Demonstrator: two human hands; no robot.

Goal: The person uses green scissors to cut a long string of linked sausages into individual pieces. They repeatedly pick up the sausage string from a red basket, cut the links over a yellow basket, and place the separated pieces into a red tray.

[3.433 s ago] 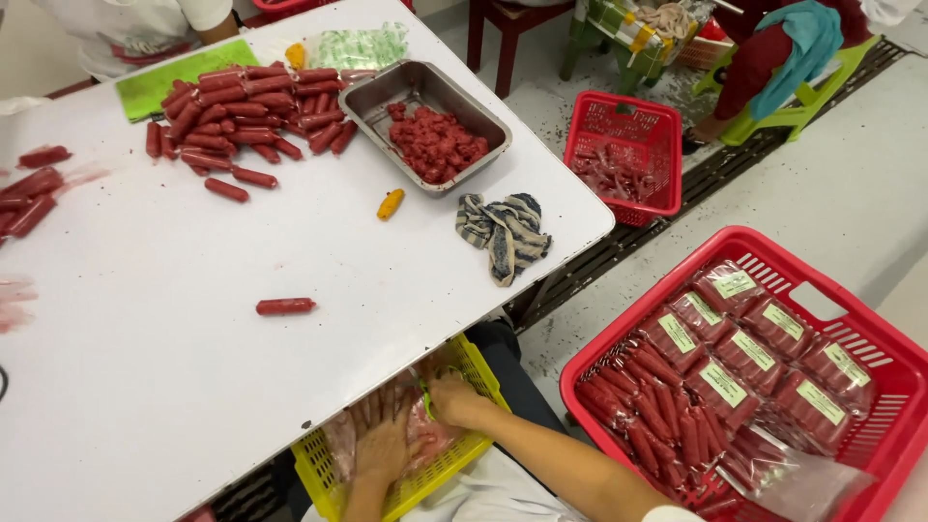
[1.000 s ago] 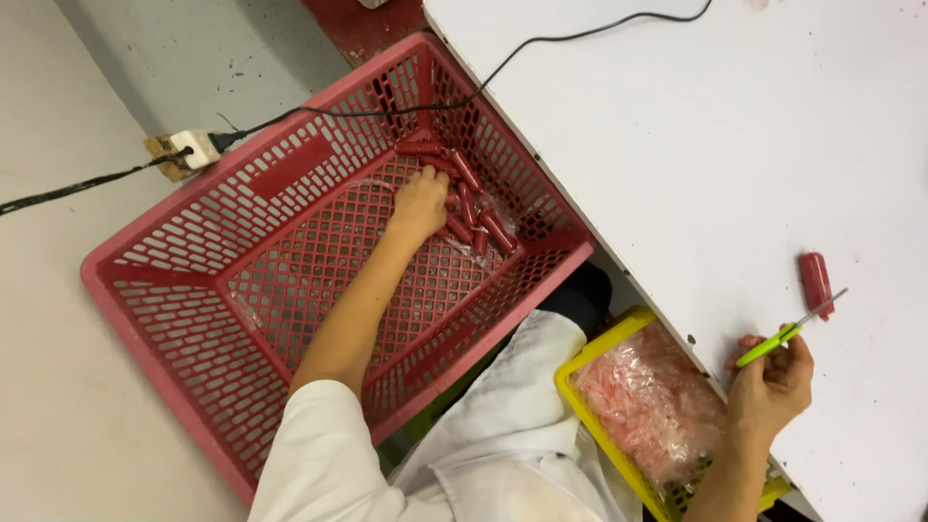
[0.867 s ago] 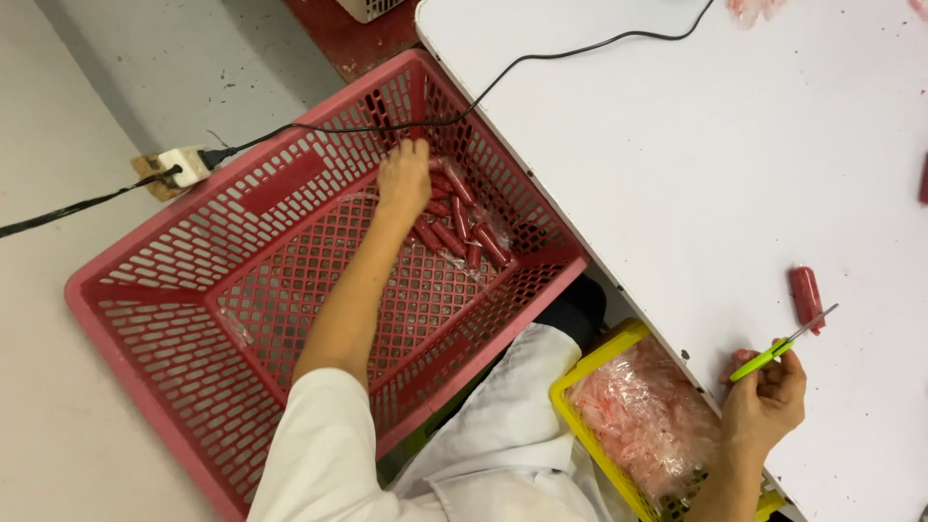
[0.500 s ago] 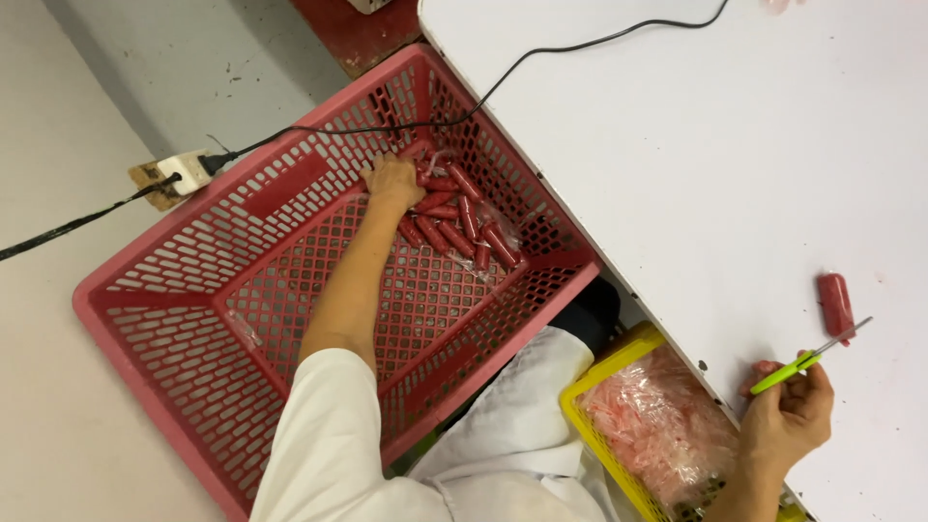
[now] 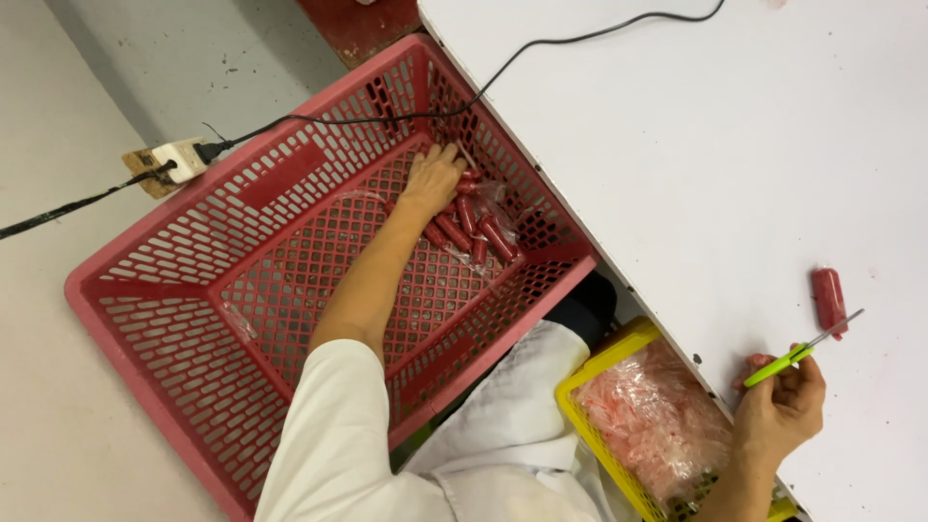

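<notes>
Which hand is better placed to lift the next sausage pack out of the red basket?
Left. The left hand already rests on the sausage pack inside the red basket; the right hand holds green scissors at the white table.

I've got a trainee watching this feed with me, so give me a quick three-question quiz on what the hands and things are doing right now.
1. True or false: the left hand is on the white table.
2. Which does the right hand hold? A) a knife B) green-handled scissors C) a plug
3. Fill in: the yellow basket holds crumpled clear ____.

Key
1. False: it is down in the red crate, on the packed red sausages.
2. B; a single red sausage lies just beyond the tips.
3. Plastic wrappers.
</notes>
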